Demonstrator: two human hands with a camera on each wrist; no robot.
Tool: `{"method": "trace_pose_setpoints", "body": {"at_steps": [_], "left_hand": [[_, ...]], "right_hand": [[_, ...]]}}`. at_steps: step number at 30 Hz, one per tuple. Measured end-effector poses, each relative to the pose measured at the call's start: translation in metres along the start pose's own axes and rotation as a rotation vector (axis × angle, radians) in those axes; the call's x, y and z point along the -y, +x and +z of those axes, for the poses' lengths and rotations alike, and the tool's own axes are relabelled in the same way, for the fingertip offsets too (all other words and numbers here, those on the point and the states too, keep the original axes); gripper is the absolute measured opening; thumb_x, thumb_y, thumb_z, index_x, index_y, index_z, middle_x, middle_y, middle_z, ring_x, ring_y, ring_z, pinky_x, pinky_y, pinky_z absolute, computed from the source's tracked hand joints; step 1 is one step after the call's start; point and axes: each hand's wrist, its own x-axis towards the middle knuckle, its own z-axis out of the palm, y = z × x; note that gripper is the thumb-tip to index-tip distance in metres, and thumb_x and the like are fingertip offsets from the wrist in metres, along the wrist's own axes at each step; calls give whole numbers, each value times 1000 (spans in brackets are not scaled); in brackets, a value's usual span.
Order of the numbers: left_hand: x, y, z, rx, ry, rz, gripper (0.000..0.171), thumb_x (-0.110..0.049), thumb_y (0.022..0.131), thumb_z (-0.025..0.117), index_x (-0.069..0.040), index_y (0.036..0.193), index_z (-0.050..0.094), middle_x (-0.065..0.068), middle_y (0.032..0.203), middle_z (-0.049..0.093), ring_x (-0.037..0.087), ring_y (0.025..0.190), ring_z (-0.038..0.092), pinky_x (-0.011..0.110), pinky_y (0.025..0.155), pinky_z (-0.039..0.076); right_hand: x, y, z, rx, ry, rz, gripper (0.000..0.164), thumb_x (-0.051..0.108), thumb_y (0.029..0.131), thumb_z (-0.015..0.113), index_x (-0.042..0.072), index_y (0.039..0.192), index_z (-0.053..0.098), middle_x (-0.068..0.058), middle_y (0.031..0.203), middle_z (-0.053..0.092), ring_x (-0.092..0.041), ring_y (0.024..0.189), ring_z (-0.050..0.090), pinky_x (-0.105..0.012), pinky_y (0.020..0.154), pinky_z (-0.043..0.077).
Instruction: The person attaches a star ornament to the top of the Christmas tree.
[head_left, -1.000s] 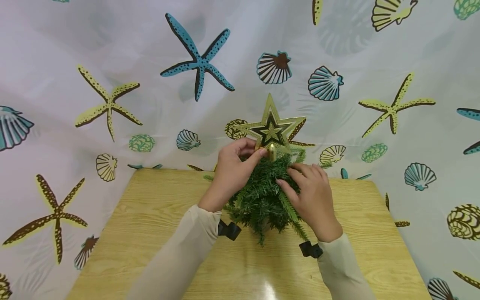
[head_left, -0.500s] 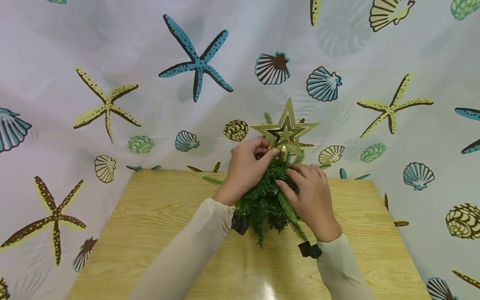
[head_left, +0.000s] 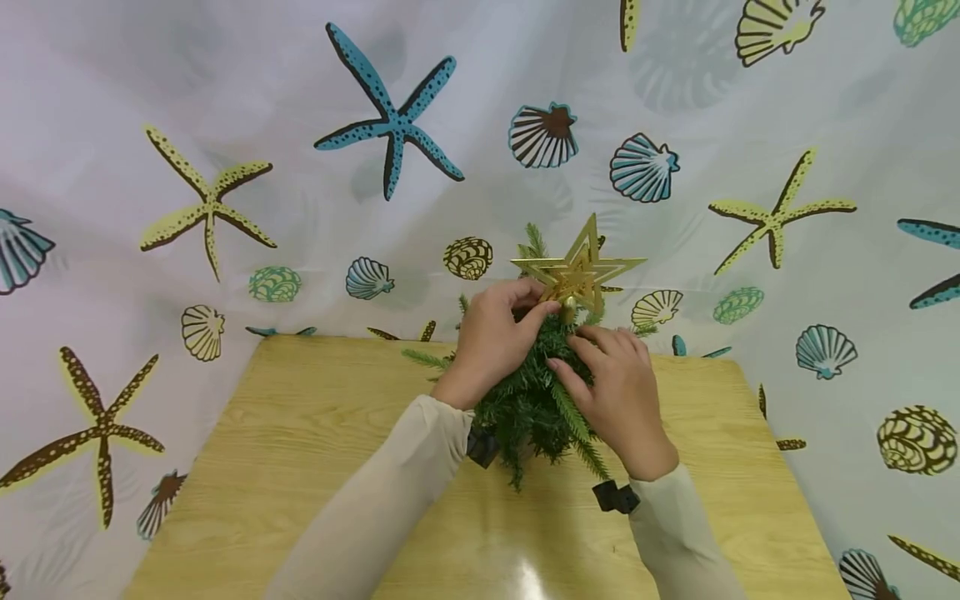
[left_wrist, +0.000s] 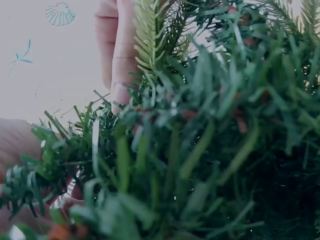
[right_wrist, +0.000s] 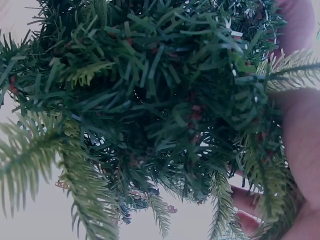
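Observation:
A gold star tree topper (head_left: 579,268) stands at the top of a small artificial Christmas tree (head_left: 528,412) in the head view. My left hand (head_left: 491,333) pinches the star low on its left side, beside its gold base. On the tree's upper right, my right hand (head_left: 618,392) holds the greenery between thumb and fingers, just below that base. Green needles (left_wrist: 200,125) fill much of the left wrist view, with fingers (left_wrist: 124,60) behind them. In the right wrist view, branches (right_wrist: 150,100) hide part of a hand (right_wrist: 305,145). Whether the base encloses the tree's tip is hidden.
The tree stands on a light wooden table (head_left: 322,400). Behind and around it hangs a white cloth (head_left: 480,50) printed with starfish and shells. Black camera mounts (head_left: 617,497) sit at both wrists.
My left hand and the star have shifted right and slightly down, over the tree's top. The star now leans back more. My right hand stays in nearly the same place.

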Motion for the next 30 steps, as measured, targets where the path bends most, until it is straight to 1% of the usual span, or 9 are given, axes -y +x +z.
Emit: {"method": "trace_pose_setpoints", "body": {"at_steps": [3, 7, 11, 16, 20, 25, 30], "left_hand": [[2, 1, 1, 23, 28, 3, 17, -28, 100, 72, -15, 110, 77, -1, 103, 78, 16, 96, 72, 40, 84, 57], [4, 2, 1, 61, 51, -24, 14, -29, 100, 72, -18, 105, 78, -3, 103, 77, 15, 98, 72, 41, 85, 57], [4, 1, 0, 83, 82, -48, 14, -31, 100, 72, -19, 106, 78, -4, 103, 77, 15, 99, 71, 42, 86, 57], [3, 2, 0, 90, 96, -40, 12, -29, 100, 73, -19, 103, 77, -4, 102, 76, 17, 100, 71, 43, 86, 56], [4, 3, -2, 106, 96, -20, 11, -28, 100, 73, -18, 101, 77, -4, 98, 75, 17, 98, 71, 41, 85, 57], [6, 3, -5, 121, 117, 15, 11, -26, 100, 72, -18, 96, 78, -5, 90, 74, 14, 85, 68, 37, 77, 55], [5, 3, -9, 144, 128, 26, 13, -26, 100, 72, -16, 102, 80, -1, 100, 76, 15, 89, 69, 37, 77, 56]], "right_hand": [[0, -1, 1, 9, 2, 13, 37, 34, 97, 75, 2, 115, 77, -17, 121, 70, -38, 114, 63, -59, 113, 35], [0, -3, 3, 23, 0, 28, 38, 35, 97, 75, 2, 116, 76, -16, 122, 70, -38, 114, 63, -59, 113, 35], [1, -3, 2, 25, 1, 29, 38, 36, 97, 74, 3, 116, 76, -16, 121, 71, -37, 114, 64, -59, 113, 35], [-1, -1, 1, 11, 7, 24, 38, 35, 97, 74, 3, 117, 76, -15, 121, 70, -37, 114, 64, -58, 113, 35], [1, -3, 2, -4, 12, 30, 37, 33, 98, 74, 1, 116, 77, -18, 120, 69, -38, 115, 62, -58, 113, 34], [3, -6, 6, -47, 5, 15, 33, 30, 98, 75, 0, 113, 78, -19, 116, 68, -40, 112, 61, -59, 112, 35], [3, -6, 9, -123, 6, -21, 34, 28, 94, 79, -2, 111, 78, -20, 110, 72, -40, 106, 65, -60, 110, 38]]}}
